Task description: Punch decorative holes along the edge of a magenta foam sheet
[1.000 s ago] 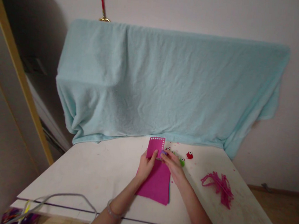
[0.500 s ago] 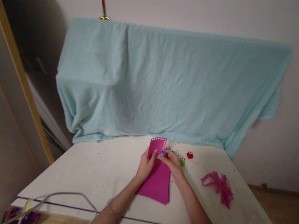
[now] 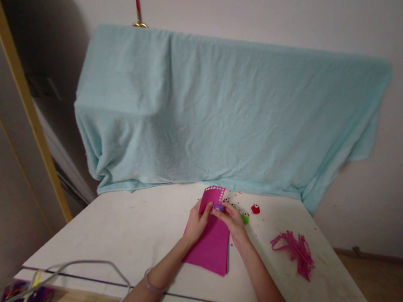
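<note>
So I'm mid-punch on the border here. My left hand [image 3: 197,224] is pinched shut on the pink sheet [image 3: 210,244], thumb on top near the left edge, holding the far end lifted a bit off the table [image 3: 137,230]. My right hand [image 3: 233,222] is closed around the little purple punch [image 3: 219,208], which sits clamped over the sheet's right edge, just right of my left thumb. The far edge beyond my fingers already has a row of small holes, and the right edge has a few running down toward the punch, so I'd say I'm working along that side. The rest of the sheet lies flat toward me, on top of something blue that peeks out along its right side. Right of my right hand are a green punch [image 3: 245,217] and a red punch [image 3: 255,208], and farther right a pile of pink strips [image 3: 294,250]. My guess for the next move: squeeze firmly, then slide the punch toward me along the edge, keeping the spacing even and the sheet steady with my left so the row doesn't wander.
</note>
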